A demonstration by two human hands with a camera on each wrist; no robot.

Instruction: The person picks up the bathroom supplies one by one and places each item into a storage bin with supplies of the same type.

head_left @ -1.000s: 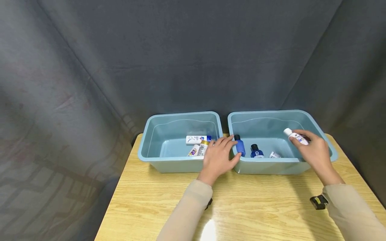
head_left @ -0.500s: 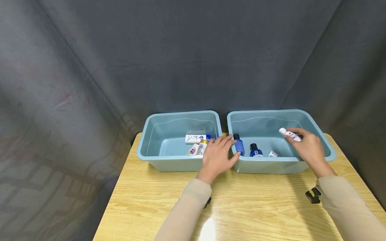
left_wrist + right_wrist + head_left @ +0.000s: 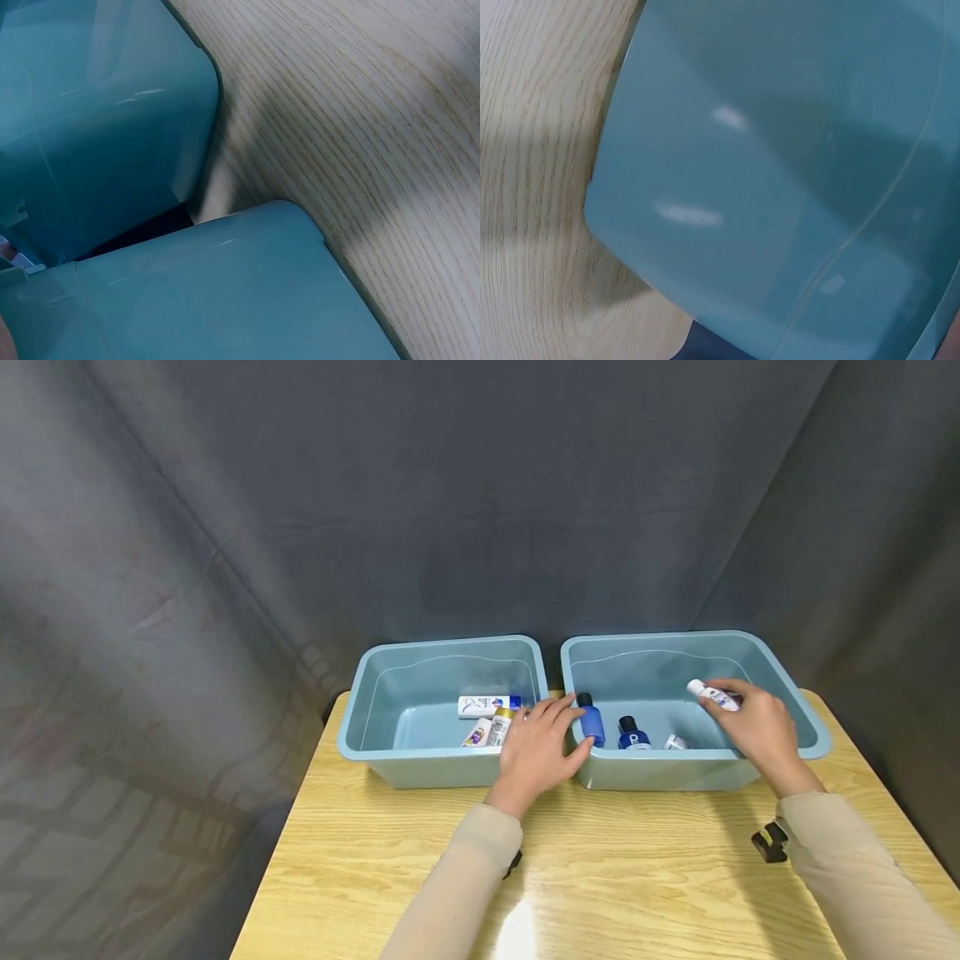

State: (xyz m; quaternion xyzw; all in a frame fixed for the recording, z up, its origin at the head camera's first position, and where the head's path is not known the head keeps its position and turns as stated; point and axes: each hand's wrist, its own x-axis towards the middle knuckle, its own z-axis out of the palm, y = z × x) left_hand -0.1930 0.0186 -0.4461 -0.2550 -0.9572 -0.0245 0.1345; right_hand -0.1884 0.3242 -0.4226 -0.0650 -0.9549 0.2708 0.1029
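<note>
At the inner left side of the right bin [image 3: 678, 753], my left hand [image 3: 538, 747] pinches a blue bottle [image 3: 592, 727] with a black cap, between thumb and fingers. The bottle stands nearly upright, cap up. My right hand [image 3: 757, 727] grips a white bottle [image 3: 720, 697] with a printed label above that bin's right half; its white cap points to the upper left. Below lie a dark blue bottle [image 3: 633, 739] with a black cap and a small white item [image 3: 675, 742], both partly hidden by the front wall. The wrist views show mostly bin walls.
The left bin [image 3: 427, 754] holds a white bottle with a blue cap [image 3: 480, 707], a gold-capped bottle [image 3: 498, 729] and a white tube-like container [image 3: 477, 734]. Both bins stand side by side on a wooden table [image 3: 360, 860], with a dark curtain [image 3: 480, 510] behind.
My right hand has moved left and slightly up with the white bottle. The left hand keeps its place at the blue bottle. The whole view has shifted slightly.
</note>
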